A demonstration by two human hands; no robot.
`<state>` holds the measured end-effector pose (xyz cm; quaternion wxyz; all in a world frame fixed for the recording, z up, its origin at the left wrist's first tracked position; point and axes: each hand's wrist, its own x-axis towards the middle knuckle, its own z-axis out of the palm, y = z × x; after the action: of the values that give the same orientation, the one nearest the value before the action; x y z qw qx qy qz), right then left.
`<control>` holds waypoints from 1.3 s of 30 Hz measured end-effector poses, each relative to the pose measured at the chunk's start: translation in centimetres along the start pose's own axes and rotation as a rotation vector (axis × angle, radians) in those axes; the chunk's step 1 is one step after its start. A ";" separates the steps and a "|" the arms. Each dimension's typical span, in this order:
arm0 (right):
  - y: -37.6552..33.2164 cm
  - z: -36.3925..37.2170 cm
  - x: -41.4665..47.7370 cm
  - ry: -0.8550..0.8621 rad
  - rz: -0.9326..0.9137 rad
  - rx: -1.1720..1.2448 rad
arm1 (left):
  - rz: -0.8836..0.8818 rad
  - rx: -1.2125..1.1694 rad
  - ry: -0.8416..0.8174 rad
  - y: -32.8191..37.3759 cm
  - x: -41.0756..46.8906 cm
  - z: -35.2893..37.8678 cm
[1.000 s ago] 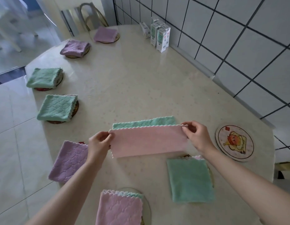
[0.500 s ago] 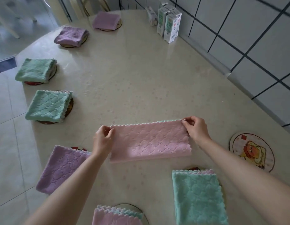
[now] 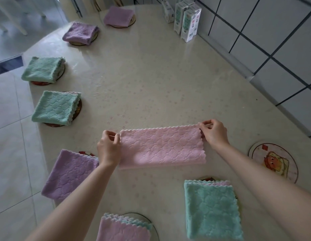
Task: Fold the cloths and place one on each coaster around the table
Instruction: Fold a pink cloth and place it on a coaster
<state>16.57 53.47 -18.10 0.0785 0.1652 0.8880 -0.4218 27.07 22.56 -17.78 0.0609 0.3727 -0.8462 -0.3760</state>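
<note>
Made out no readable words on the cartons [image 3: 187, 23], far beyond the bare coaster [image 3: 273, 162] against the tiled wall: only green panels and a barcode, the print too small to read. On the bare coaster itself, saw a cartoon figure and a small red square, no legible writing.

Pinched the pink cloth [image 3: 161, 146] at its two far corners, left hand [image 3: 108, 147] on the left one, right hand [image 3: 214, 133] on the right. Closed the fingers [image 3: 206, 125] on the scalloped hem (thumb against forefinger on each side).

Lay flat on the worktop [image 3: 151, 75] just left of the bare coaster, folded into a strip, long axis running left to right, fold edge toward the person, hemmed edges away. Noted a green folded cloth [image 3: 212, 209] nearer the person than the bare coaster and to its left, covering another coaster.
</note>
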 end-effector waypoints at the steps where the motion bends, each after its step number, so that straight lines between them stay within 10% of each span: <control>1: 0.0 -0.5 -0.5 0.016 -0.031 0.000 | 0.043 0.014 0.007 -0.1 -0.6 -0.4; 5: 0.4 -1.8 -4.2 -0.032 -0.376 -0.119 | 0.511 0.258 -0.012 -0.7 -4.9 -0.7; 9: 1.7 -1.0 -8.3 -0.247 -0.768 -0.362 | 0.868 0.473 -0.364 -1.4 -9.8 1.0; 14: 3.3 -0.5 -9.8 -0.380 -1.123 -0.755 | 0.826 0.653 -0.515 -3.1 -12.1 2.5; 39: 1.5 -2.8 -9.2 -0.230 -1.232 -0.896 | 0.513 0.889 -0.404 -3.9 -10.5 -1.1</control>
<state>25.74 54.45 -14.86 -0.0193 -0.4515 0.8921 -0.0041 37.26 27.26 -17.77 -0.1762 0.0650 -0.9820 -0.0196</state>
